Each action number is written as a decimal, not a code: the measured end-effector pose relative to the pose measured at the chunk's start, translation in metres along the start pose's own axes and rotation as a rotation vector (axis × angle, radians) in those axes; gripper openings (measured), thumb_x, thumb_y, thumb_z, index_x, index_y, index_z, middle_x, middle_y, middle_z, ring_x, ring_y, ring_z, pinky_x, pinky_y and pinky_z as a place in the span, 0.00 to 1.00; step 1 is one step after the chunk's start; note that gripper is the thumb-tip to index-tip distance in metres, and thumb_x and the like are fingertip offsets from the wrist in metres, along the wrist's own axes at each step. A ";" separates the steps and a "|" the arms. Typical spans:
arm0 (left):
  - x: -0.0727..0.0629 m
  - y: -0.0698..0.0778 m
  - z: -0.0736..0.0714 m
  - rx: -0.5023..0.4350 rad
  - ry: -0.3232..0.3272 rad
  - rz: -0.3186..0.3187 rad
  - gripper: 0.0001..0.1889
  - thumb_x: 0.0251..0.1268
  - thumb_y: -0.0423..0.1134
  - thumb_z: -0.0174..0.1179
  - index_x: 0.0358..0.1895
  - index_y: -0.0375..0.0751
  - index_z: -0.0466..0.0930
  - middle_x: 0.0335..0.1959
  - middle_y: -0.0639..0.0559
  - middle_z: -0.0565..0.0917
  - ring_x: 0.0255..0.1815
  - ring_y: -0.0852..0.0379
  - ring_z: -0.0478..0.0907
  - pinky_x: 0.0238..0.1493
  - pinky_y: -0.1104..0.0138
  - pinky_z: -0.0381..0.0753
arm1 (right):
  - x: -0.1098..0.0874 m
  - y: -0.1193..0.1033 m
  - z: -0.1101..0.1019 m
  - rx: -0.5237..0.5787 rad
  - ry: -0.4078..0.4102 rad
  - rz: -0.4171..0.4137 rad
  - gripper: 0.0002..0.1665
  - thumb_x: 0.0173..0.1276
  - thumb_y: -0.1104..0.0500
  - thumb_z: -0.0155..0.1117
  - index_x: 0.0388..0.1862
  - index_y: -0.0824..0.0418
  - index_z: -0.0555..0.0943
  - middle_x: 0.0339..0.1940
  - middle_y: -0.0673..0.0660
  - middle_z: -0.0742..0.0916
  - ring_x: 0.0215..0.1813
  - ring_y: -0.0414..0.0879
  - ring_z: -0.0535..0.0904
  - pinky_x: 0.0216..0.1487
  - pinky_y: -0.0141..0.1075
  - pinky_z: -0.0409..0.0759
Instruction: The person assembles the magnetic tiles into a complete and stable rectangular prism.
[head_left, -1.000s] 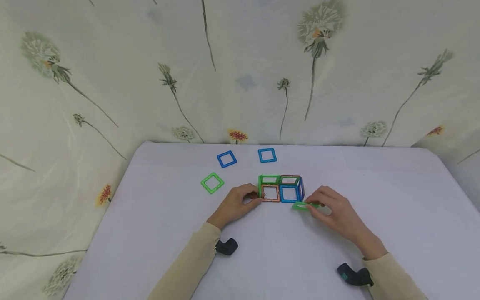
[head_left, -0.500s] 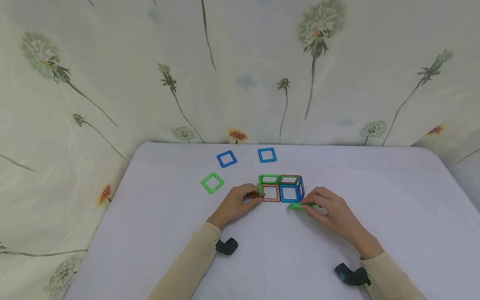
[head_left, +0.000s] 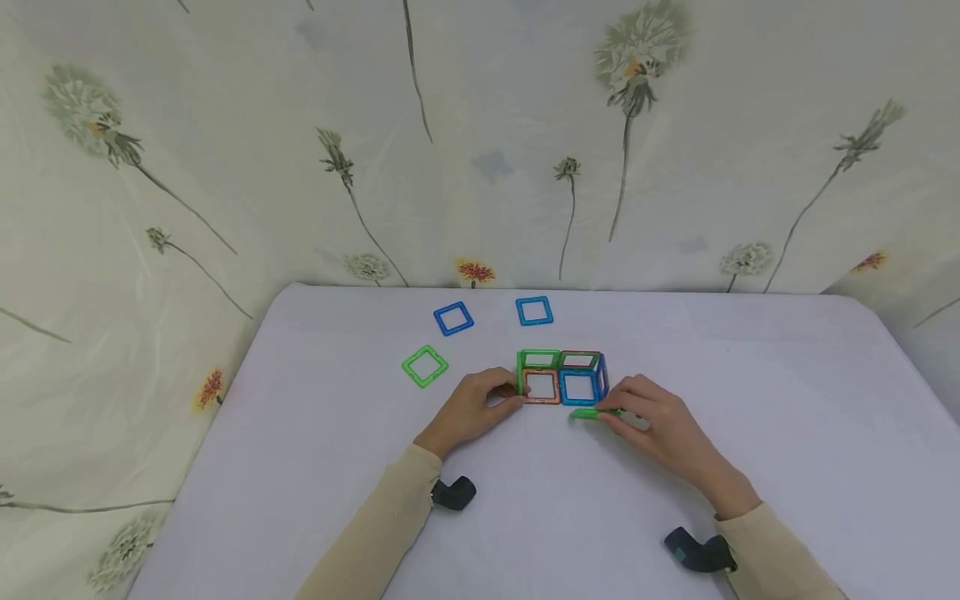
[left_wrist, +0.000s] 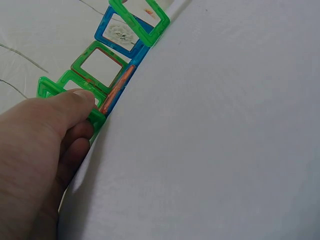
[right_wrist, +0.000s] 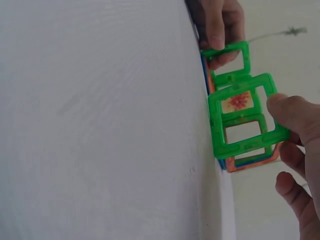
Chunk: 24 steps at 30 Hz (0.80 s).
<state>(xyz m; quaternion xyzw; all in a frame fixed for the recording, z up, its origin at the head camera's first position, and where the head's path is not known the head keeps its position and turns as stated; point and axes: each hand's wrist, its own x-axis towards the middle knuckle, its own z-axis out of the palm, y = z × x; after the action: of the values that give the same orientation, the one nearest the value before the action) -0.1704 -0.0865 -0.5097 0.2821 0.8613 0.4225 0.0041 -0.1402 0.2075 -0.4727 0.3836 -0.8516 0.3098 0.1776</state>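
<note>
A small structure of magnetic square tiles (head_left: 561, 377), green, orange and blue, stands mid-table. My left hand (head_left: 508, 398) grips its left end, thumb on the green end tile (left_wrist: 95, 119). My right hand (head_left: 611, 413) pinches a loose green square tile (head_left: 589, 412) by its right edge, low and just in front of the blue front face. In the right wrist view that green tile (right_wrist: 244, 117) lies against the structure's near side, with my thumb (right_wrist: 295, 112) on its edge. The same tile (left_wrist: 140, 20) shows at the far end in the left wrist view.
Three loose tiles lie flat behind and to the left: a green one (head_left: 424, 365), a dark blue one (head_left: 453, 317) and a light blue one (head_left: 534, 310). The white table (head_left: 750, 375) meets a flowered cloth backdrop (head_left: 480, 150).
My right hand has carried the green tile a little to the left, closer to the structure's blue front face. The left hand and the structure have stayed put.
</note>
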 end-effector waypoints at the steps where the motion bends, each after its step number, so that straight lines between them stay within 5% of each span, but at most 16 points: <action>1: 0.000 0.000 0.000 0.002 0.000 0.001 0.09 0.63 0.44 0.61 0.46 0.53 0.79 0.43 0.63 0.82 0.44 0.69 0.77 0.49 0.76 0.77 | 0.000 0.000 0.000 -0.003 0.005 -0.008 0.17 0.45 0.68 0.76 0.35 0.53 0.84 0.37 0.42 0.81 0.40 0.33 0.73 0.41 0.18 0.70; 24: 0.000 0.003 -0.001 0.021 -0.006 -0.016 0.10 0.64 0.45 0.60 0.46 0.52 0.79 0.43 0.62 0.82 0.43 0.69 0.77 0.49 0.76 0.77 | 0.001 -0.002 0.002 -0.029 -0.026 0.043 0.16 0.48 0.65 0.76 0.36 0.52 0.85 0.38 0.41 0.81 0.41 0.32 0.71 0.41 0.18 0.69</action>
<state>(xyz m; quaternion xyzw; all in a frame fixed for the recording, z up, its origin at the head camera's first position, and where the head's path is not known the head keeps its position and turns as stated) -0.1690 -0.0859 -0.5073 0.2767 0.8679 0.4125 0.0069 -0.1398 0.2046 -0.4728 0.3665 -0.8664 0.2963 0.1652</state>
